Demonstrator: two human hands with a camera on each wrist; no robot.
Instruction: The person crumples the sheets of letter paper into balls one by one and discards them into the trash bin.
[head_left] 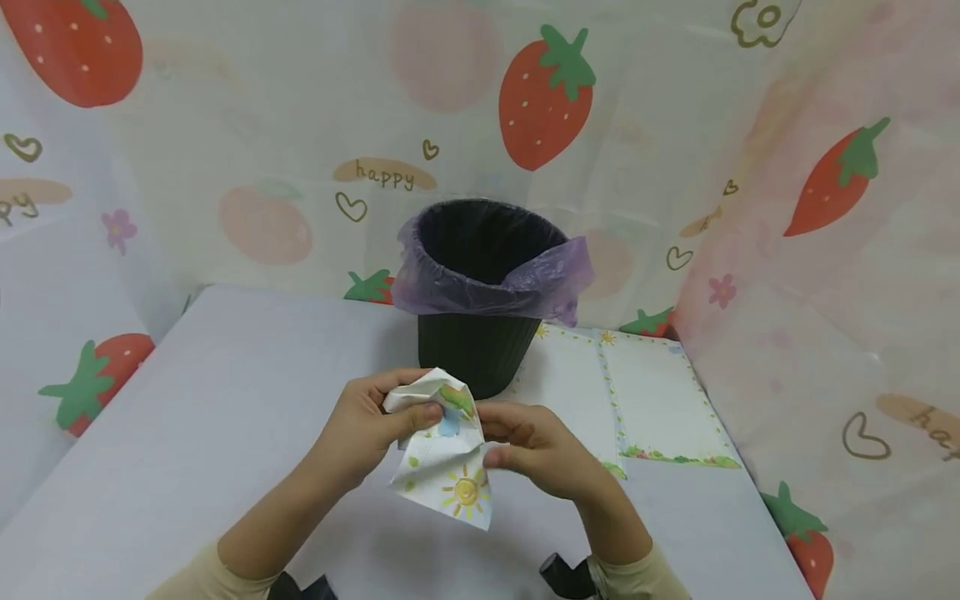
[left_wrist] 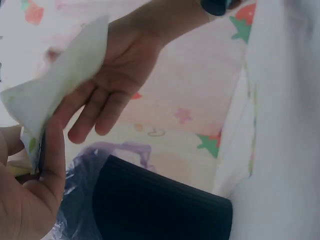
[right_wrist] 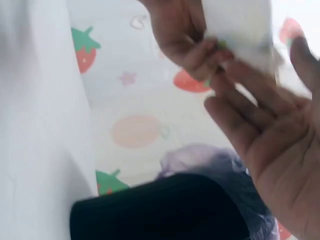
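Note:
A crumpled sheet of white paper (head_left: pixel 442 454) with a printed sun and leaves is pinched in the left hand (head_left: pixel 367 429), the thumb on its front. Part of the sheet hangs down from that grip. The right hand (head_left: pixel 543 446) is at the paper's right edge; its fingers (right_wrist: pixel 250 107) look fairly straight, their tips close to the sheet and to the left hand's fingertips. Its thumb stands apart from them. Whether the right fingertips touch the paper is hard to tell. Behind the hands stands a dark bin (head_left: pixel 476 350) lined with a purple plastic bag (head_left: pixel 495 296).
Flat sheets of paper (head_left: pixel 667 408) with printed borders lie on the white table (head_left: pixel 285 358) to the right of the bin. A strawberry-patterned cloth (head_left: pixel 300 100) encloses the back and both sides.

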